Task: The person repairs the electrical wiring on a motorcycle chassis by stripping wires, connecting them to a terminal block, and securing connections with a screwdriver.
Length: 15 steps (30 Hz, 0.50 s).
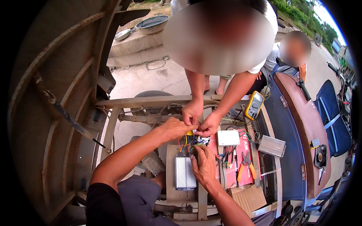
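Note:
My left hand (174, 129) reaches in from the left, its fingers closed close to a co-worker's two hands (201, 118); what they pinch is hidden. Just below those fingers show a yellow connector-like piece (189, 133) and a bundle of coloured wires (184, 145). These wires run to a finned silver controller box (185, 173) on a flat board. Beside that box, my right hand (204, 164) curls its fingers on the wires near their lower end. A white box (228, 138) with its own coloured leads sits to the right of both hands.
Orange-handled pliers (246, 165) lie on a red pack (243, 150). A yellow multimeter (254, 105) rests at the frame's far right, above a second finned box (271, 146). Cardboard (249, 197) lies nearer me. A raised metal panel (56, 113) stands left; another person sits far right.

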Tool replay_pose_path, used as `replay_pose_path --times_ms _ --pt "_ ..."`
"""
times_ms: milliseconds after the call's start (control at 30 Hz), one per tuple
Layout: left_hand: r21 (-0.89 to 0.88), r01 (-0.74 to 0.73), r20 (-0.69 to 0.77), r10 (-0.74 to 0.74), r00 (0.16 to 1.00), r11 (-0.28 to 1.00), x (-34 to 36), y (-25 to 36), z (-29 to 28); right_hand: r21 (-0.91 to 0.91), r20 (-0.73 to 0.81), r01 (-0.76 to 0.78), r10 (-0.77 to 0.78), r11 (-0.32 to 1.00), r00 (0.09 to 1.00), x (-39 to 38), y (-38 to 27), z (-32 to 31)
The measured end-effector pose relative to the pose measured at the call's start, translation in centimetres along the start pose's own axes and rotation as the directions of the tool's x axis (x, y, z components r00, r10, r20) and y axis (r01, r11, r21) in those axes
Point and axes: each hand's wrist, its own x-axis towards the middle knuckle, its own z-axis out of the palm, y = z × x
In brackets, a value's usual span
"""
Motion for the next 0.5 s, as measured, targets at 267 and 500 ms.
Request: replay_pose_path --times_ms 267,500 --pt "-0.129 -0.030 -0.114 0.015 0.993 0.991 0.2 -1.5 3.5 -0.053 -0.087 -0.067 0.063 0.996 0.994 0.5 3.7 4.6" --pt "-0.356 -0.047 -0.597 -0.188 0.780 0.933 -0.8 -1.2 7.0 -0.010 -0.130 -0.118 0.115 0.993 0.985 0.7 3.9 5.2"
